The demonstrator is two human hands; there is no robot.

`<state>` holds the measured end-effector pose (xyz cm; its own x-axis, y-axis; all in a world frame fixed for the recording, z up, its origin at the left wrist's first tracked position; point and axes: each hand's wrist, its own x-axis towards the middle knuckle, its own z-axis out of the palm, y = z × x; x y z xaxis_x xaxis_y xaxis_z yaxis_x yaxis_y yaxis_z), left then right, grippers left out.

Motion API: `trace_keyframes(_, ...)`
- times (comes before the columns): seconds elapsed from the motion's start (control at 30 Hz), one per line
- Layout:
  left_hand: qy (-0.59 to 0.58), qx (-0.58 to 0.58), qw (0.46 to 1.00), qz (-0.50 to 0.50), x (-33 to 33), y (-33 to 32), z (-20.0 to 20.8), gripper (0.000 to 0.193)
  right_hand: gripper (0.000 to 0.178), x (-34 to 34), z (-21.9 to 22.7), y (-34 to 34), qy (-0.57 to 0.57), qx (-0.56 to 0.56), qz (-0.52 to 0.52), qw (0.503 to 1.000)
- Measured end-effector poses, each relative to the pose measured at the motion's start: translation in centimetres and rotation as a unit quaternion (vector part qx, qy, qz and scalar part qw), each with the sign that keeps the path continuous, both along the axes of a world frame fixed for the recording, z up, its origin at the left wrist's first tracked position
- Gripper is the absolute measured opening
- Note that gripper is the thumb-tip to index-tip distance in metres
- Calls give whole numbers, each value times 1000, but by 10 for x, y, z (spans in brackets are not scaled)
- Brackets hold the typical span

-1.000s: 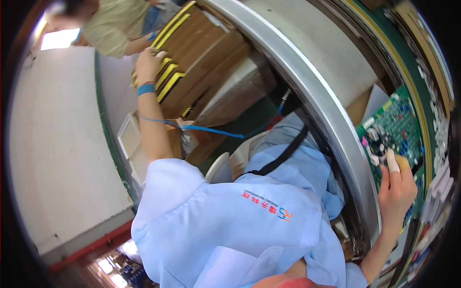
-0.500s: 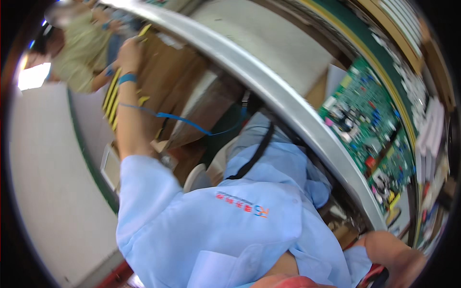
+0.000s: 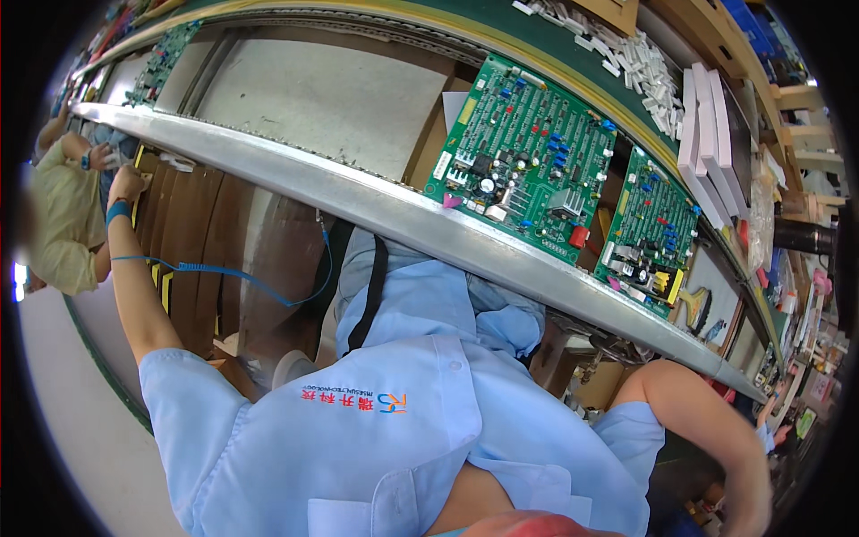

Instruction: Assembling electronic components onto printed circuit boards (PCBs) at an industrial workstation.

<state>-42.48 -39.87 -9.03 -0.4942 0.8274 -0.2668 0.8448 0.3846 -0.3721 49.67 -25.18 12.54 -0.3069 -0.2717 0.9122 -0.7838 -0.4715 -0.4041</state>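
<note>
My left arm reaches out to the far left. My left hand (image 3: 130, 182) is closed at the far rim of a brown cardboard box (image 3: 192, 210) with upright panels and yellow-marked edges; the fingertips are small and partly hidden. A blue wrist strap (image 3: 117, 210) circles that wrist, and its coiled blue cord (image 3: 228, 271) hangs across to a clip under the rail. At the lower right, my right arm bends down beside my body. My right hand (image 3: 748, 517) is blurred and cut off by the picture's edge, so its fingers do not show.
A long metal rail (image 3: 358, 206) runs in front of me. Beyond it lie a large green circuit board (image 3: 537, 152) and a smaller one (image 3: 651, 233). White small parts (image 3: 649, 80) are heaped on the shelf, near white panels (image 3: 702, 134). A co-worker (image 3: 67, 219) stands at far left.
The view has swung to the right, so the circuit boards now lie nearer the middle. My left hand stays at the box's rim. My right forearm is lower and more extended.
</note>
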Motion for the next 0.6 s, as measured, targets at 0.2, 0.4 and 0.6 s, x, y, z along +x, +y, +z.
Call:
trace_keyframes(0.2, -86, 271, 958, -25, 81, 35, -26, 25, 38, 38, -47, 35, -100, -175, -251, 947)
trace_keyframes(0.4, 13, 286, 958, -22, 169, 49, -19, 32, 26, 18, -106, 62, -414, -346, -572, 618)
trace_keyframes(0.6, 5, 218, 975, 34, 182, 45, 3, 32, 27, -4, -119, 78, -511, -34, -681, 524)
